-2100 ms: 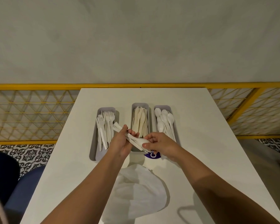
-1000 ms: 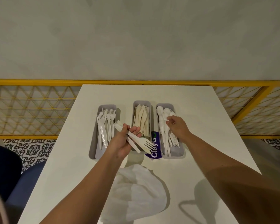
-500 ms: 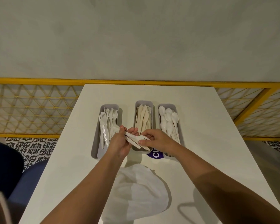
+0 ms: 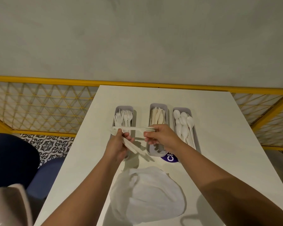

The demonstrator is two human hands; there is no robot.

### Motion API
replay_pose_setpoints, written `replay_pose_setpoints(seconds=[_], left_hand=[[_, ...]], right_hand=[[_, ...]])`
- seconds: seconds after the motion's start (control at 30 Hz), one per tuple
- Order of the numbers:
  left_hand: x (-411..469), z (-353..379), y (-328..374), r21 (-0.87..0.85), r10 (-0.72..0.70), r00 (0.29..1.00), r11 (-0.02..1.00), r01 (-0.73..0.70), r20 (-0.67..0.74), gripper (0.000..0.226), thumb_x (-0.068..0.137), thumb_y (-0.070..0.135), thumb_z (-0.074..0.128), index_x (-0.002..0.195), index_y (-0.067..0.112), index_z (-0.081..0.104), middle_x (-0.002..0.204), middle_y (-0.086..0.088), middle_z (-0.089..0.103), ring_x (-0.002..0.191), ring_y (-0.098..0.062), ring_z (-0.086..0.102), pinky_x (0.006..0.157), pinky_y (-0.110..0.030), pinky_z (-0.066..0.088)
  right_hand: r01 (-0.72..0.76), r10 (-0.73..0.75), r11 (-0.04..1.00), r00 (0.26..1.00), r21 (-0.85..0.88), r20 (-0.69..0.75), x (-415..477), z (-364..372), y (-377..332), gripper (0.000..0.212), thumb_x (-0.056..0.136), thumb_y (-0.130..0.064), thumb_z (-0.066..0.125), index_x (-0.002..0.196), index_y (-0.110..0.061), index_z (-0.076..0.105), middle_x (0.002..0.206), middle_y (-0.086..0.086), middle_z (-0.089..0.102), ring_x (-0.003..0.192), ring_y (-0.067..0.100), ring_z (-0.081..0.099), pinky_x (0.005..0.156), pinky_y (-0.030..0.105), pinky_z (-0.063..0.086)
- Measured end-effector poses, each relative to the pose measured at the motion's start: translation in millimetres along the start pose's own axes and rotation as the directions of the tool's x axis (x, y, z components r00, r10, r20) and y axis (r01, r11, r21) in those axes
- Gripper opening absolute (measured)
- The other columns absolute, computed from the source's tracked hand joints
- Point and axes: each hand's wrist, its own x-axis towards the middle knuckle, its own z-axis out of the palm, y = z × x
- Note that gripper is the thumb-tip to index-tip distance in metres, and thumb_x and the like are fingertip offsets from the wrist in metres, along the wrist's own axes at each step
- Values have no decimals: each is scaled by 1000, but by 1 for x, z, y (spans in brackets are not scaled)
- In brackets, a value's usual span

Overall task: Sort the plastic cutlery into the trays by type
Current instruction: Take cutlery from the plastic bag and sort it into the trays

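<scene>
Three grey trays stand side by side on the white table (image 4: 219,131): the left tray (image 4: 134,111) holds forks, the middle tray (image 4: 167,108) holds knives, the right tray (image 4: 189,110) holds spoons. My left hand (image 4: 117,145) grips a small bundle of white cutlery (image 4: 136,148) that points down to the right. My right hand (image 4: 162,136) pinches a white plastic fork (image 4: 132,128) near its tines. The fork lies level, and its handle reaches left over the fork tray.
A crumpled white plastic bag (image 4: 149,194) lies on the table near me. A purple sticker (image 4: 170,158) shows by the near ends of the trays. A yellow mesh railing (image 4: 39,108) runs behind the table. A dark blue chair (image 4: 11,160) stands to the left.
My right hand has pulled a single fork out of the bundle and turned it level above the trays. My left hand has shifted slightly left, and still holds the other pieces.
</scene>
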Motion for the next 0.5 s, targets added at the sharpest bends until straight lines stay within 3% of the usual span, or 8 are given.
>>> replay_pose_setpoints(seconds=[0.1,0.23,0.3,0.37,0.5], left_hand=[[8,-15,10,-7,-2,1000,1000,2,1,24,102,21,37,83,10,48,58,0,41,36,-8,37,40,-20,41],[11,-35,26,-91,-49,998,994,52,37,29,101,16,36,73,11,43,50,1,38,33,-8,31,35,-14,32],[10,-43,35,-103,-62,997,992,67,56,21,95,8,35,79,8,48,57,-2,38,35,-10,32,37,-17,32],[9,-48,44,-72,-68,994,995,74,82,18,94,4,35,90,5,52,63,-3,40,39,-11,37,43,-21,35],[10,-52,55,78,-61,986,996,49,155,20,100,9,33,100,7,54,71,-5,58,53,-13,52,62,-26,43]], right_hand=[[-12,14,980,1000,198,-10,11,11,-8,9,87,0,60,85,-6,66,73,8,63,61,12,59,55,19,51],[-10,49,929,994,370,-96,35,22,-19,7,91,-10,57,85,-11,62,73,2,55,62,11,50,54,22,42],[-16,92,900,984,436,-153,51,25,-21,8,93,-15,55,88,-11,59,74,2,54,64,10,48,54,23,39],[-36,113,922,978,385,-178,67,29,-21,12,96,-16,51,87,-11,57,75,3,54,61,10,46,50,23,36],[-83,99,993,975,88,-201,91,48,-13,27,97,-12,48,71,-10,49,66,5,50,52,11,42,40,18,32]])
